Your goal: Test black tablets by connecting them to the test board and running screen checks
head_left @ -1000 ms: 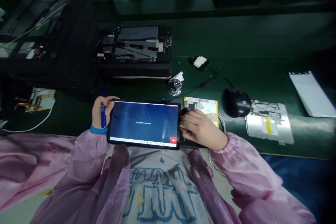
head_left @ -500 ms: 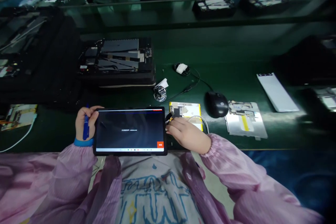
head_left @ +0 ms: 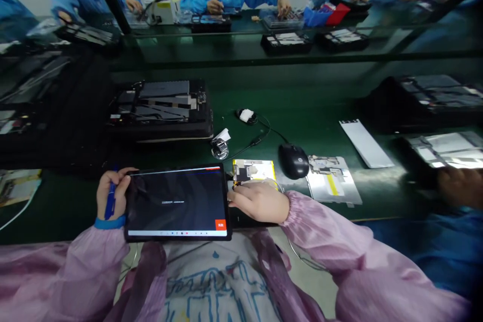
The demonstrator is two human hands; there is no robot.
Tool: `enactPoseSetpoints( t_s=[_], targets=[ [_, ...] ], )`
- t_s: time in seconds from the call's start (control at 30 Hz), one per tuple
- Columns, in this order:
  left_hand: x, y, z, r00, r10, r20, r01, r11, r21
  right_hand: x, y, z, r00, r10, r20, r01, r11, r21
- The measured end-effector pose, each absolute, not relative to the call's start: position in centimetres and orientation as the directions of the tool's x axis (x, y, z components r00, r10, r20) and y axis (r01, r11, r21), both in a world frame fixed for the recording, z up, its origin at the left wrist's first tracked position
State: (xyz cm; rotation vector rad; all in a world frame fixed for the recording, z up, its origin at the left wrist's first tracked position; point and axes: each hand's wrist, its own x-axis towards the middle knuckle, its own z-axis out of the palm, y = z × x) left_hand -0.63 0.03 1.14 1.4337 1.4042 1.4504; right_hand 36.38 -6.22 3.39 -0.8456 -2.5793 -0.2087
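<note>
A black tablet [head_left: 177, 204] with a lit dark screen and a red square in its lower right corner is tilted up in front of me. My left hand [head_left: 112, 196] is closed on its left edge, a blue pen [head_left: 110, 200] tucked between the fingers. At the tablet's right edge, my right hand [head_left: 258, 202] has its fingers bent together against the side; what they pinch, if anything, is hidden. Just behind that hand lies a battery with a small circuit board [head_left: 254, 168], a pale cable beside it. A black mouse [head_left: 294, 161] sits further right.
Stacked opened tablets [head_left: 162, 105] stand behind on the green bench [head_left: 234, 80]. A metal plate with a board [head_left: 334, 178] and a white strip [head_left: 366, 143] lie right. A co-worker's hand [head_left: 462, 186] is at far right; other people in blue sit across.
The view has tilted up and shifted right, bringing in people across the bench and a co-worker's hand. Both my hands stay at the tablet's edges; its screen looks the same.
</note>
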Motion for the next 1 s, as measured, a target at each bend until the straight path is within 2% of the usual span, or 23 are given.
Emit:
enactPoseSetpoints(
  t_s=[0.27, 0.67, 0.9, 1.0],
  targets=[
    [-0.6, -0.6, 1.2, -0.162, 0.947, 0.276, 0.249, -0.232, 0.940, 36.6, -6.0, 2.9, -0.744, 0.419, 0.521, 0.471, 0.881, -0.035],
    [-0.5, -0.5, 1.1, -0.165, 0.942, 0.294, 0.175, -0.265, 0.948, 36.6, -6.1, 2.5, -0.708, 0.504, 0.495, 0.477, 0.858, -0.192],
    [-1.2, -0.3, 1.0, -0.185, 0.938, 0.292, 0.174, -0.261, 0.949, 39.3, -5.8, 2.4, -0.513, 0.654, 0.555, 0.535, 0.750, -0.389],
    [-1.2, -0.2, 0.9, -0.165, 0.945, 0.282, 0.180, -0.252, 0.951, 40.9, -4.2, 2.4, -0.333, 0.800, 0.500, 0.700, 0.565, -0.437]
  ],
)
